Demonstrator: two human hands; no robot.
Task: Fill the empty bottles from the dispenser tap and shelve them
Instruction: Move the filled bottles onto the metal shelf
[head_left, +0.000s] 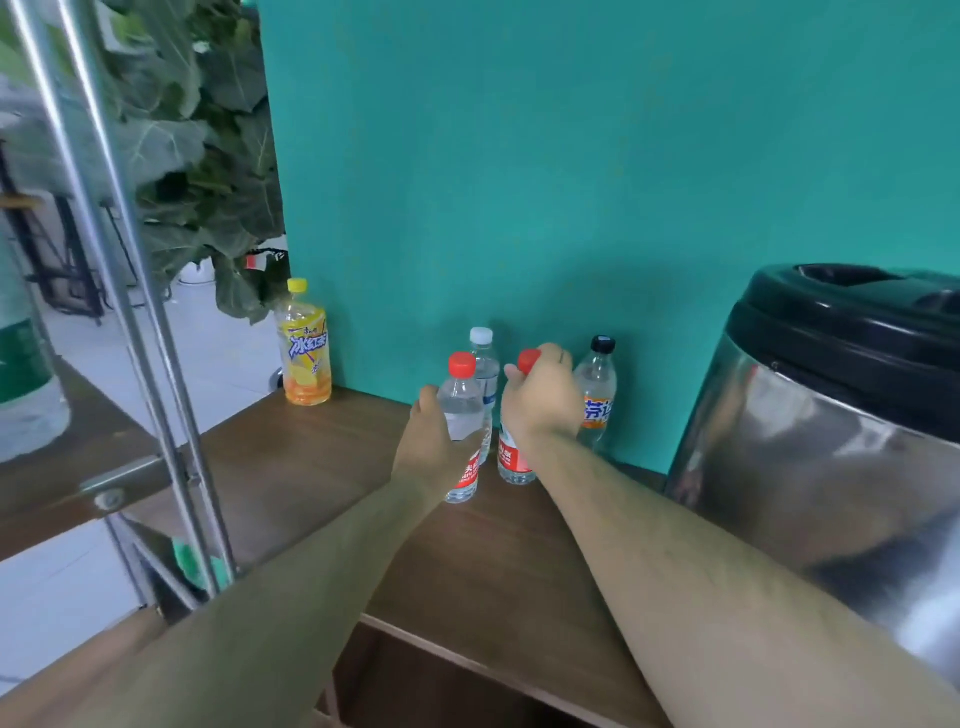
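Note:
Two clear red-capped bottles stand side by side on the brown table (322, 467). My left hand (428, 441) grips the body of the left red-capped bottle (460, 410). My right hand (543, 397) wraps the neck and shoulder of the right red-capped bottle (514, 460), fingers around its cap. Behind them a white-capped clear bottle (484, 364) and a black-capped bottle with an orange label (597, 395) stand against the teal wall. The steel dispenser (831, 441) with a black lid fills the right side; its tap is out of view.
A yellow-capped tea bottle (305, 353) stands at the table's far left corner. A metal-framed shelf (156, 364) rises at left, holding a green-labelled bottle (26, 384). Leafy plant (208, 130) hangs behind it. An open compartment (415, 686) lies under the tabletop.

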